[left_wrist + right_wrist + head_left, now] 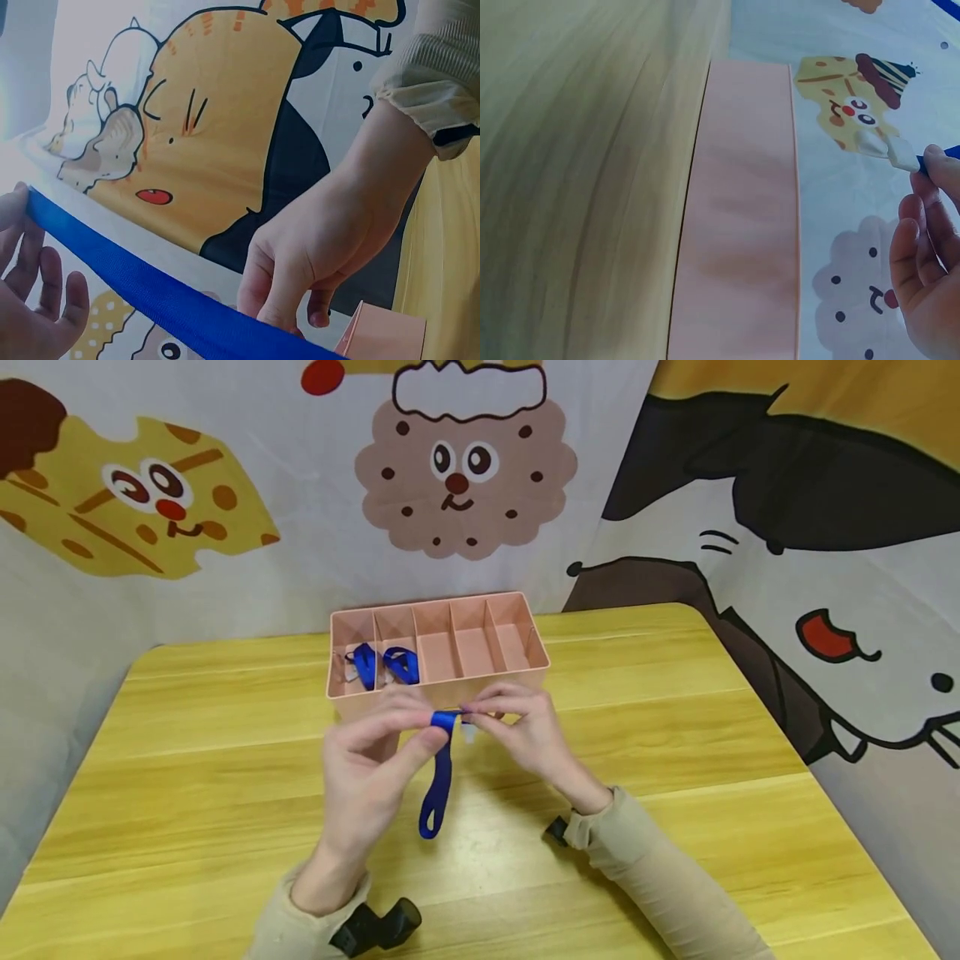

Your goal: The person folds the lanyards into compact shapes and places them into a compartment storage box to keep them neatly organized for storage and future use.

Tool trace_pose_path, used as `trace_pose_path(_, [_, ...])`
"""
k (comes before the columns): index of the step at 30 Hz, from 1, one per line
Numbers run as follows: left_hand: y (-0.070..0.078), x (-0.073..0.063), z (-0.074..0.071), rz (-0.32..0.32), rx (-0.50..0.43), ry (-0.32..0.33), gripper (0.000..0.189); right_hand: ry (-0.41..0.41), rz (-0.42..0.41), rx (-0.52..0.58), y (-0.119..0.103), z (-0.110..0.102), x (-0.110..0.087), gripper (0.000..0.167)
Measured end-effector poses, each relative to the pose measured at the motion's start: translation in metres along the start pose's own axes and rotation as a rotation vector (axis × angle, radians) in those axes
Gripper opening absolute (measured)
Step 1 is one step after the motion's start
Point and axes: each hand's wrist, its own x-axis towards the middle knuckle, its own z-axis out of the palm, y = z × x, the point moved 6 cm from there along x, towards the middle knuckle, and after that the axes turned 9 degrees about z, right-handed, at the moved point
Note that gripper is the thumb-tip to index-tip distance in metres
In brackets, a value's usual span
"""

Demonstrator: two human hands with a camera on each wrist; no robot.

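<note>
A blue lanyard strap [437, 789] is held between both hands above the table, in front of a pink box. My left hand [366, 760] pinches it between thumb and fingers, and a loop dangles below. In the left wrist view the strap [142, 281] slants down from the left fingertips toward the other hand. My right hand [528, 731] pinches the strap's other end. Beside those fingertips, a whitish clip-like piece [900, 152] sticks out in the right wrist view; its exact kind is unclear.
The pink divided box [438, 693] stands at the table's back. Its two leftmost compartments each hold a folded blue strap [365, 666] with a pale piece. Wood-grain tabletop [225, 802] surrounds it, with a cartoon-printed cloth [315, 527] behind. Black wrist devices [378, 927] sit at both cuffs.
</note>
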Motion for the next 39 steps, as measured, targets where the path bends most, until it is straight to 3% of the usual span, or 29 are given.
trace_pose_path(10, [-0.003, -0.001, 0.005, -0.072, -0.045, -0.056, 0.039, 0.024, 0.071, 0.003, 0.008, -0.009, 0.004, 0.011])
trace_pose_path(20, [-0.002, 0.004, -0.004, 0.007, -0.093, 0.022, 0.031, -0.138, 0.025, 0.07, -0.007, 0.018, -0.007, 0.006])
trace_pose_path(30, [-0.005, 0.007, -0.01, -0.015, -0.152, 0.09, 0.031, -0.191, 0.031, 0.113, -0.012, 0.031, -0.014, 0.006])
trace_pose_path(39, [-0.006, 0.011, -0.016, -0.032, -0.129, 0.13, 0.034, -0.234, 0.025, 0.116, -0.013, 0.037, -0.017, 0.006])
